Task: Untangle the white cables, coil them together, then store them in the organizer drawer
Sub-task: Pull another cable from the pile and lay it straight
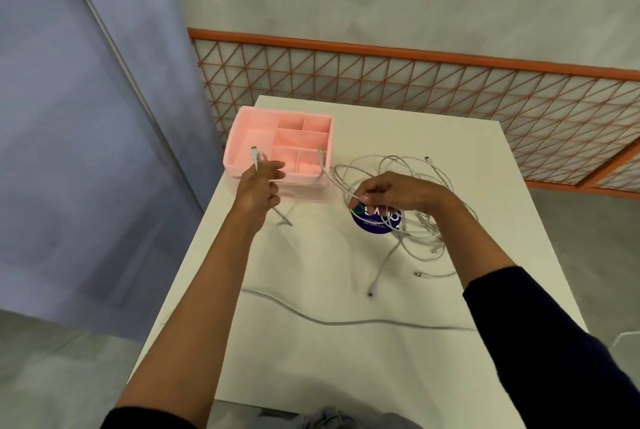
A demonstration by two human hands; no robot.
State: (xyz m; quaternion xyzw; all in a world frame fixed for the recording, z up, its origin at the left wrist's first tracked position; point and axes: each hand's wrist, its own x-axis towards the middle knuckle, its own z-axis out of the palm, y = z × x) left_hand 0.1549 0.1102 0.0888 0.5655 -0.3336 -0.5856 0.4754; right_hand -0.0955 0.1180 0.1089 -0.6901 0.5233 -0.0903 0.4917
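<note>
A tangle of white cables (412, 221) lies on the right half of the white table (346, 369), with several loose plug ends around it. My right hand (388, 195) pinches a few strands at the tangle's left side, lifting loops off the table. My left hand (259, 186) is raised in front of the pink organizer (242, 138) and grips one cable end (255, 157), its connector pointing up. The organizer stands at the table's far left corner, its top compartments open; its drawer front is hidden behind my left hand. One cable length (346, 322) trails across the near table.
A round dark blue sticker (375, 221) lies under the tangle. An orange mesh fence (415, 82) runs behind the table. A blue curtain (86, 117) hangs at the left. The table's edges drop to grey floor on both sides.
</note>
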